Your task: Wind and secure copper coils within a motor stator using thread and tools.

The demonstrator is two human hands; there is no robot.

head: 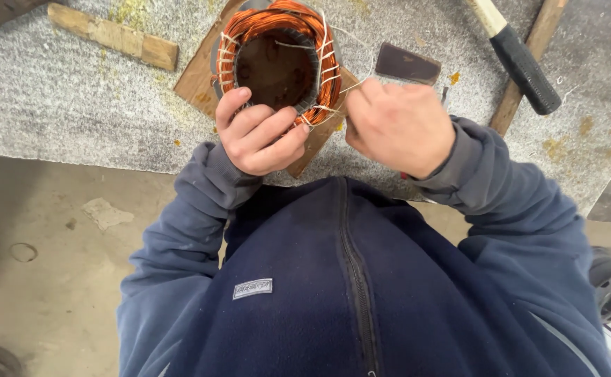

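Left hand [262, 136] grips the round copper-wound stator coil [277, 59] by its near rim. Right hand [398, 126] pinches thin white lacing cord [330, 77]; I'd judge steady tension essential, coil braced on the wooden board [197, 80]

Ring-shaped copper-wound stator coil [277, 56], white-tied, upright on a wooden board [197, 80]

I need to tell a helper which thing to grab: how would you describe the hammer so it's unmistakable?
On the grey bench, look to the far right corner, beyond the right hand. The hammer lies across a wooden strip, alone in having a black grip and pale handle.
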